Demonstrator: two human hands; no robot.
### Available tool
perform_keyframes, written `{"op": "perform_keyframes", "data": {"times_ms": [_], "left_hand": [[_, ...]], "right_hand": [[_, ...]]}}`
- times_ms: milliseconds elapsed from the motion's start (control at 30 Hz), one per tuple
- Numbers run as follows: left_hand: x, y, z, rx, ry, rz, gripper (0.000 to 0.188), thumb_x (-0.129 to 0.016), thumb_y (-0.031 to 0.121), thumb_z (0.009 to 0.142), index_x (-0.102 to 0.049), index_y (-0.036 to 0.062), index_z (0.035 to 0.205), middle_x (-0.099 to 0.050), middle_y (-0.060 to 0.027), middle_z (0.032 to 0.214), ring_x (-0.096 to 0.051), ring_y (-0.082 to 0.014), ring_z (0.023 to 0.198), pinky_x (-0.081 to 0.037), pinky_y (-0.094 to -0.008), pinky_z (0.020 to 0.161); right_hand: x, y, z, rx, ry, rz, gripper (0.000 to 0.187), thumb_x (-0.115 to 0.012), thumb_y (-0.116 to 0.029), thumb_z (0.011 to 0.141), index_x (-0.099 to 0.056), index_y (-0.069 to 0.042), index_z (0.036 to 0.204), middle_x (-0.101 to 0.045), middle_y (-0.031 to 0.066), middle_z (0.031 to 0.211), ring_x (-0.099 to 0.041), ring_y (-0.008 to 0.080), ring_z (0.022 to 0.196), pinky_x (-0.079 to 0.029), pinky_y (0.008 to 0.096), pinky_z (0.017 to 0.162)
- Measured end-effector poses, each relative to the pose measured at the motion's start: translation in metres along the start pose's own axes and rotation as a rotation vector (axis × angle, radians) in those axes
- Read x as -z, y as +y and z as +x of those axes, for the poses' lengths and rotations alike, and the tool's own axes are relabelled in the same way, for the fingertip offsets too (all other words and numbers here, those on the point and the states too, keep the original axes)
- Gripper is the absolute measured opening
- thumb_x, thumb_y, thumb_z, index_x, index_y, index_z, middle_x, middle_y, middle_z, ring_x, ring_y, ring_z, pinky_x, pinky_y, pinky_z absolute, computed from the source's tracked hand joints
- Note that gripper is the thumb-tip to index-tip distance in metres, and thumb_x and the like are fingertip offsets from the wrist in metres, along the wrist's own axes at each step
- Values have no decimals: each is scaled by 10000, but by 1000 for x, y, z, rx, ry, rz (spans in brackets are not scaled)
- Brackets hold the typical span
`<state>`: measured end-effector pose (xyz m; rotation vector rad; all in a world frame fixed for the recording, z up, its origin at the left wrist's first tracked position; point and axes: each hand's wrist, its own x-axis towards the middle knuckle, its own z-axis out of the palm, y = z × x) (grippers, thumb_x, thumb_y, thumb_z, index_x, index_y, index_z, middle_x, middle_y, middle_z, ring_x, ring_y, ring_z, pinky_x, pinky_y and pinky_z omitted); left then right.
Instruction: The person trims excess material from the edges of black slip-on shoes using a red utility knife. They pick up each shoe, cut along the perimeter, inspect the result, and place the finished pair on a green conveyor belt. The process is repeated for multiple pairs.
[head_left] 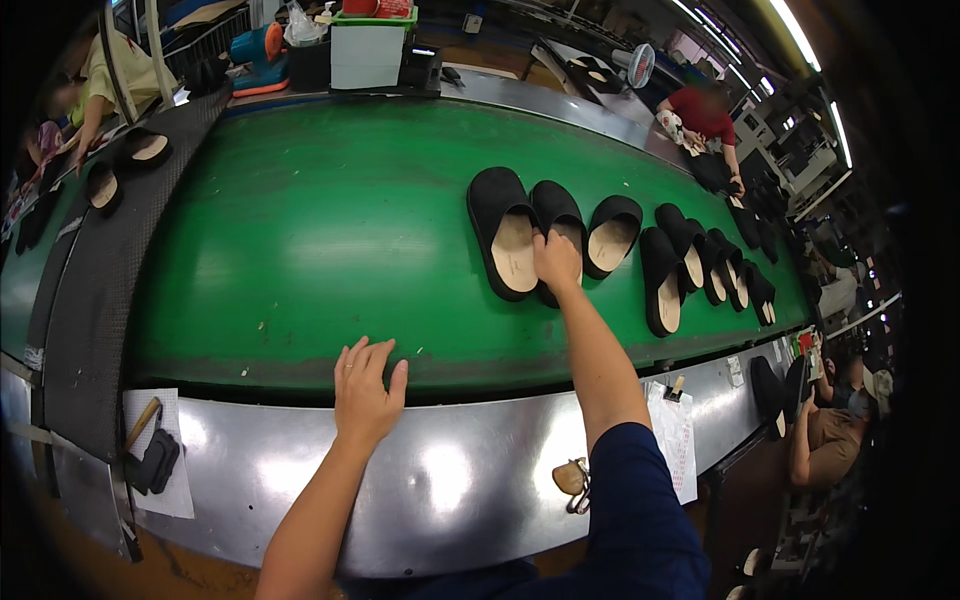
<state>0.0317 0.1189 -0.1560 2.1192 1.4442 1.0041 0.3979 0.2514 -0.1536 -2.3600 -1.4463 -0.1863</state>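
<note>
A row of black closed-toe clogs with beige insoles lies on a green conveyor belt (330, 230). My right hand (557, 260) is closed on the middle clog (553, 200), its fingers at the shoe's opening and partly hidden. Just left of that one is a larger-looking clog (495, 192), touching or nearly touching it. Another clog (617, 212) lies to its right. My left hand (368, 392) is held over the near edge of the belt, fingers apart and holding nothing.
More clogs (660, 255) stand along the belt to the right. The metal ledge (430, 480) in front bears a wooden-handled tool (143, 422), a dark block (158, 462), a brown and metal item (571, 478) and clipped papers (675, 430). Co-workers (703, 112) sit or stand around the line.
</note>
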Motion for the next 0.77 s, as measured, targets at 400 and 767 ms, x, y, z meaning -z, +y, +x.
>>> {"op": "perform_keyframes", "data": {"times_ms": [400,767], "left_hand": [[-5,-5,3,36,163,-160,294,-541,224,980,-654,24,1162,-649,-167,1165,-540,-365,1215,-381,-466,1054],[-6,-59,-53,398,391,-808,340,-518,208,1028,-532,40,1324,-586,-121,1324,-538,-233,1227,-387,-327,1070]], "right_hand": [[80,-37,-156,268,-157,295,330,-571,-255,931,-617,50,813,-635,314,836,-624,491,823,-485,547,720],[163,-36,-323,66,-105,751,316,-699,-215,916,-668,-73,1196,-639,56,859,-660,185,763,-529,351,635]]}}
